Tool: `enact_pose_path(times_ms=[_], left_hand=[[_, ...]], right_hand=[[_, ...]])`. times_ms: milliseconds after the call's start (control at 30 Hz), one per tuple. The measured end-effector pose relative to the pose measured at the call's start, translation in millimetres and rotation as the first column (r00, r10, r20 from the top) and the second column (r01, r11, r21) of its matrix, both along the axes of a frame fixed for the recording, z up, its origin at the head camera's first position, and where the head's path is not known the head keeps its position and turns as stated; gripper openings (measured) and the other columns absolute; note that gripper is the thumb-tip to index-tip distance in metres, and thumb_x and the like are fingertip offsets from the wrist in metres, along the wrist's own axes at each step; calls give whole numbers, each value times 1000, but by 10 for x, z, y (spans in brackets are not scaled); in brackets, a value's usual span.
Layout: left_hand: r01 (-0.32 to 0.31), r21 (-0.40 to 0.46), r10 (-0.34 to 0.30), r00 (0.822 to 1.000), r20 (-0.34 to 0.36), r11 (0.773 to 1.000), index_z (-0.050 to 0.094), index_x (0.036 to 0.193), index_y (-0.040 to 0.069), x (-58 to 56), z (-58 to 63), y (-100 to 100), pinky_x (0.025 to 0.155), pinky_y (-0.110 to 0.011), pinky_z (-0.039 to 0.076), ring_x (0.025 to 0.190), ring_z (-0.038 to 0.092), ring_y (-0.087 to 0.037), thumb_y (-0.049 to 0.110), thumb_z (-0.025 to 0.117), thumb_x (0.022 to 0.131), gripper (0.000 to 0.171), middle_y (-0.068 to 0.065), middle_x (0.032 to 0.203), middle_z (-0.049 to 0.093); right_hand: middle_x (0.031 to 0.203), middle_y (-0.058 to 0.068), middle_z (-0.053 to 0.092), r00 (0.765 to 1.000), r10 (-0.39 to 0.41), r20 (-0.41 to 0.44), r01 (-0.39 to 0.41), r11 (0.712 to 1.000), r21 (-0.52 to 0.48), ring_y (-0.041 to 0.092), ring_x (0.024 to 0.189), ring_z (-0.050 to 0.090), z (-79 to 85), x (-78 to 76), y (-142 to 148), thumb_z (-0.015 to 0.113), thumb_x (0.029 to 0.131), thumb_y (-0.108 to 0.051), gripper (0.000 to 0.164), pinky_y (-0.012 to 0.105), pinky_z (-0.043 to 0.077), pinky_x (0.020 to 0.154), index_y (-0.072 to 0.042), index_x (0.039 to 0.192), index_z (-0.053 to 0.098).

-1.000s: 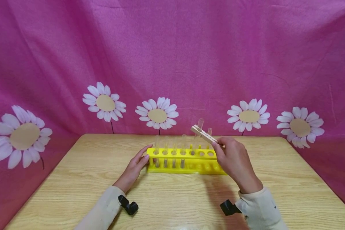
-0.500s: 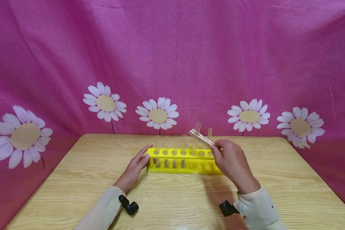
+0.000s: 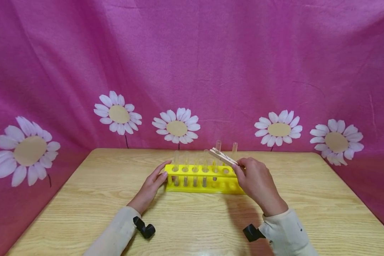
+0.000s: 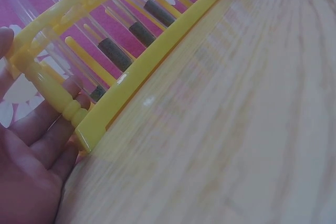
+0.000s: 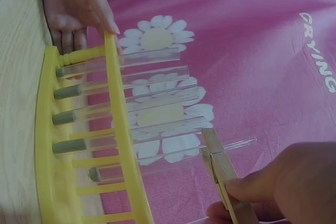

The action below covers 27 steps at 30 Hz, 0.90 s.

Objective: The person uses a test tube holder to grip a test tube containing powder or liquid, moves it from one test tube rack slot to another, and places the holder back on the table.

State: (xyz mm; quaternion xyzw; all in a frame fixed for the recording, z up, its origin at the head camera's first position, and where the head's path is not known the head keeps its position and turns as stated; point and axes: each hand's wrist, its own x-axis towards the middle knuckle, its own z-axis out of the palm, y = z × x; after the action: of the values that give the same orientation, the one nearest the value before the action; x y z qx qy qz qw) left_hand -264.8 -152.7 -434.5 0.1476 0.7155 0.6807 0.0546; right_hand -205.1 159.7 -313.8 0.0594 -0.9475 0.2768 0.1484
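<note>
My right hand (image 3: 260,186) pinches a wooden clothespin (image 3: 223,156), whose tip clips a clear test tube (image 3: 218,145) near its upper part. That tube has passed into a hole of the yellow test tube rack (image 3: 195,190). In the right wrist view its dark-filled bottom (image 5: 94,174) is below the upper bar, short of the base. My left hand (image 3: 150,186) holds the rack's left end, thumb at the top bar and fingers behind the post (image 4: 50,85). Several tubes with dark grey contents (image 4: 114,54) stand in the holes to the left.
Another clear tube (image 3: 235,146) rises at the right side of the rack, partly hidden by my right hand. The rack stands on a wood-grain table (image 3: 192,220). A pink cloth (image 3: 211,71) with white daisies hangs behind and at the sides.
My right hand has moved down and slightly left with the clothespin. The clipped tube has sunk from above the rack into a hole. My left hand has stayed at the rack's end.
</note>
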Motion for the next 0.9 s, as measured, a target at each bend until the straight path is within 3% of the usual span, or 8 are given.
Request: enact_pose_path(times_ms=[267, 667, 900], left_hand=[[-1, -4, 1, 1000, -1, 1000, 38, 146, 37, -13, 1, 1, 114, -46, 27, 137, 34, -20, 43, 47, 101, 46, 1, 152, 33], [7, -12, -7, 1000, -7, 1000, 33, 151, 27, -11, 14, 4, 114, -47, 27, 137, 33, -21, 41, 45, 102, 52, 0, 153, 32], [-3, -16, 4, 1000, 3, 1000, 36, 149, 32, 6, 14, 5, 114, -45, 27, 137, 33, -20, 43, 46, 101, 50, 2, 153, 32]], right_hand=[[76, 7, 57, 1000, 8, 27, -8, 1000, 8, 20, 62, 47, -3, -1, -16, 66, 92, -14, 18, 28, 41, 51, 1, 100, 69], [68, 5, 54, 999, 7, 46, -9, 999, 36, 18, 57, 45, -54, -44, -9, 65, 92, -15, 17, 28, 38, 50, 0, 94, 70], [66, 4, 52, 997, 22, 68, -26, 998, 52, 18, 56, 44, -71, -34, -6, 65, 92, -15, 16, 28, 37, 49, 0, 96, 70]])
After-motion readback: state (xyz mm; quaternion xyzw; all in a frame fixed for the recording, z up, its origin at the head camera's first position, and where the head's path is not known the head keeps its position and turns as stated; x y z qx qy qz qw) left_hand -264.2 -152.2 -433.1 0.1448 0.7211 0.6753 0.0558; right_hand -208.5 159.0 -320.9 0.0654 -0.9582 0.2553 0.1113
